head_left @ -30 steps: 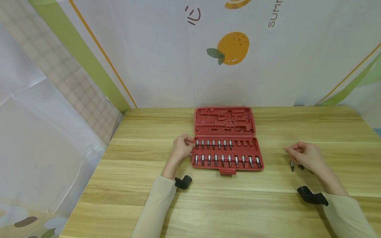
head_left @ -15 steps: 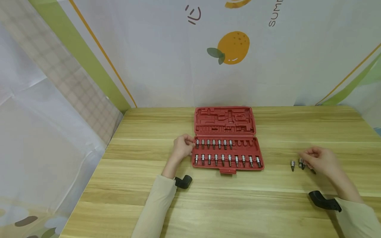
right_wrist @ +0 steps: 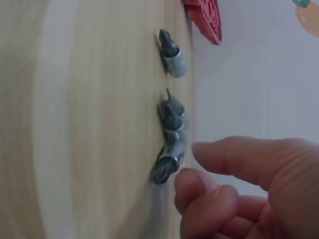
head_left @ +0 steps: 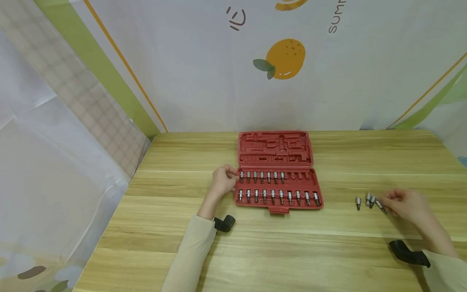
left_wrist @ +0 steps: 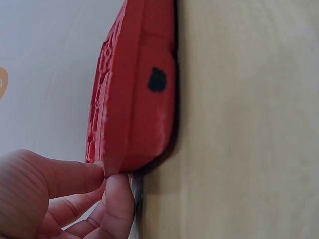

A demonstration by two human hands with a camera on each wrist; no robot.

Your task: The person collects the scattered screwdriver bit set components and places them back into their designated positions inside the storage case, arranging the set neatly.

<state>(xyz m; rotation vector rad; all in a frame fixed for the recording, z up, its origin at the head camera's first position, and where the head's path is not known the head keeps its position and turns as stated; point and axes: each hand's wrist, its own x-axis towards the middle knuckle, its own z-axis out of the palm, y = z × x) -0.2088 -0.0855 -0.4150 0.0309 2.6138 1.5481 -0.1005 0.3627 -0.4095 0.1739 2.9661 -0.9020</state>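
My left hand point(head_left: 224, 179) pinches the left edge of an open red plastic tool case point(head_left: 279, 185); thumb and finger meet on the case corner point(left_wrist: 132, 99) in the left wrist view. Two rows of silver bit sockets with dark tips lie in its slots. On the table to the right, my right hand point(head_left: 406, 205) is beside the rightmost loose bit socket point(head_left: 381, 207). In the right wrist view, thumb and forefinger stand apart close to that bit socket point(right_wrist: 169, 162), with nothing visibly held. Another bit socket point(right_wrist: 173, 55) lies separate from the clustered ones.
The case lid point(head_left: 275, 148) is laid back, with moulded recesses. A few upper-row slots point(head_left: 300, 175) at the right have no bit socket. A printed cloth point(head_left: 204, 81) hangs behind the wooden table point(head_left: 310, 255). Each wrist wears a black mount point(head_left: 225, 223).
My right hand has moved right and nearer to me, past the loose bit sockets, uncovering them in the head view. The left hand stays at the case.
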